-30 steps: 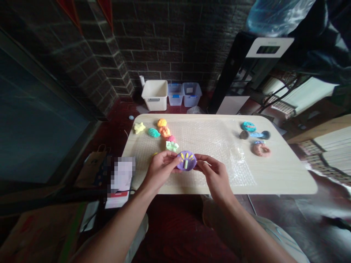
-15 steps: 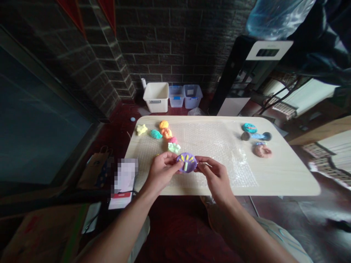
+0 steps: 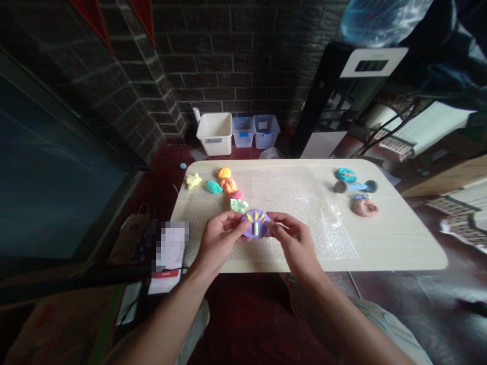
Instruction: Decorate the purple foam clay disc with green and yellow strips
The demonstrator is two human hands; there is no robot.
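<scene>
Between my two hands is a purple clay disc (image 3: pixel 261 233) with several yellow petal shapes fanned out over a short pale green stem. My left hand (image 3: pixel 221 235) pinches its left edge, thumb on the decorated face. At the opposite edge, the fingers of my right hand (image 3: pixel 291 234) are closed on the rim. The disc is held above a sheet of bubble wrap (image 3: pixel 281 190), its face tilted toward me. Just beyond it lies a pale green clay piece (image 3: pixel 239 205), close to a pink clay piece (image 3: pixel 237 194).
Farther left are orange (image 3: pixel 229 185), yellow-orange (image 3: pixel 224 172), teal (image 3: pixel 213 186) and pale yellow star-shaped (image 3: pixel 194 180) clay pieces. On the table's (image 3: pixel 403 243) right lie a teal round piece (image 3: pixel 346 175), a dumbbell-shaped piece (image 3: pixel 355 187) and a brownish-pink ring (image 3: pixel 366 207). Storage bins (image 3: pixel 215 134) stand behind.
The purple disc has shifted slightly left in view and turned a little, so its stem now points more upright. Both hands keep their hold on it.
</scene>
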